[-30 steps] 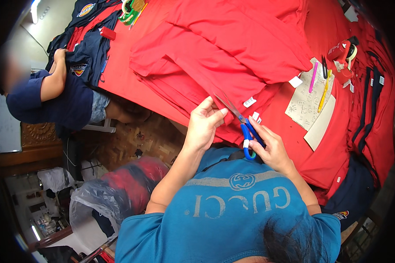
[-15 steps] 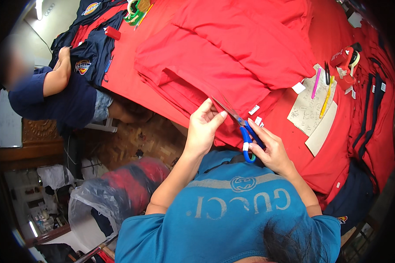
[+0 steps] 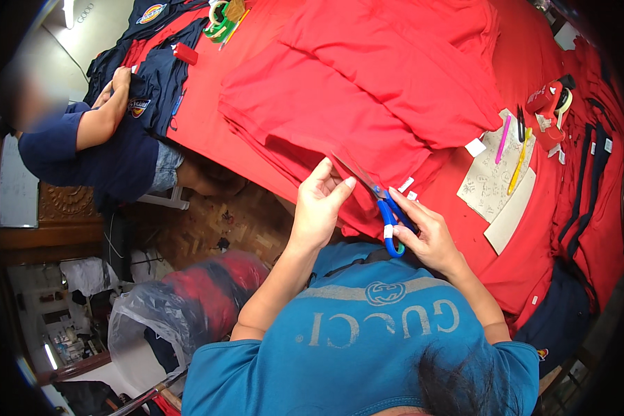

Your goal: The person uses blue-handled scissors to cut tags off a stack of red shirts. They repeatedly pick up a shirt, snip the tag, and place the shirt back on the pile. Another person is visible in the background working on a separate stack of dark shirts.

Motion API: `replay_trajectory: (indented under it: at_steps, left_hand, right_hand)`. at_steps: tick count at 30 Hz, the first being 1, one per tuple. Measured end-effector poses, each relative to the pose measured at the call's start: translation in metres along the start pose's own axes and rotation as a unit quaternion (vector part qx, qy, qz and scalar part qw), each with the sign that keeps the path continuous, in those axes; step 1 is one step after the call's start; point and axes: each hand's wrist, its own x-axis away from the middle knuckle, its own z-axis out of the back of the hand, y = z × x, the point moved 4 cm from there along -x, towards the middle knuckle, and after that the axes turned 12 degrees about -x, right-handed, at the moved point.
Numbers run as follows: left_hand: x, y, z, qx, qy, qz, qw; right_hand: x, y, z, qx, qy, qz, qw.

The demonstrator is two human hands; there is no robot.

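Observation:
My right hand (image 3: 430, 236) is closed on a pair of blue-handled scissors (image 3: 390, 218), the metal blades pointing up and to the left. Beside the blade tips, my left hand (image 3: 319, 206) has its thumb and forefinger bent close together. Whatever lies between those fingers is too small to make out. Just beyond both hands, red garments (image 3: 381, 76) are spread in layers, one edge folded open near the blades. Small white labels (image 3: 405, 184) show along the near side of the cloth.
Paper sheets (image 3: 482, 184), a pink pen (image 3: 503, 140), a yellow pen (image 3: 518, 163) and black thread snips (image 3: 521, 123) lie right. Beyond is a red tape dispenser (image 3: 544, 97). At left a co-worker (image 3: 90, 156) handles navy garments (image 3: 156, 87). A plastic bag (image 3: 145, 326) bulges lower left.
The whole view has shifted slightly. My hands and the scissors keep nearly the same pose. The co-worker's hands have moved a little over the navy cloth.

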Motion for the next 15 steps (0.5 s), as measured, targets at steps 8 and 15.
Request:
replay_trajectory:
  at_steps: [8,15]
  left_hand:
    - [0.004,-0.006,0.003,0.003,0.014,0.012,1.0]
    - [0.018,-0.02,0.039,-0.441,-0.083,0.174,0.877]
  right_hand:
    - [0.0,0.008,0.002,-0.183,-0.016,-0.153,0.971]
    - [0.002,-0.015,0.023,-0.319,-0.026,-0.138,0.937]
